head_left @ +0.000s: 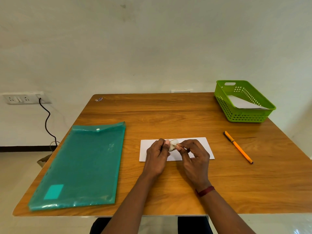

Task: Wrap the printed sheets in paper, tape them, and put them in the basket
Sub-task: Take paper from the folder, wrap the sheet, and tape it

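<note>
Just beneath the grip, where the left hand (157, 156) holds the small tape roll (173, 144) and the right hand (194, 159) pinches its loose end, lies the folded paper packet (200, 146), and a hasty pull could curl the strip onto itself.

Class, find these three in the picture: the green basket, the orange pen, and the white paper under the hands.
green basket (244, 116): head view, front lattice wall.
orange pen (238, 147): head view, middle of the barrel.
white paper (174, 157): head view, bare strip between the two hands.
</note>
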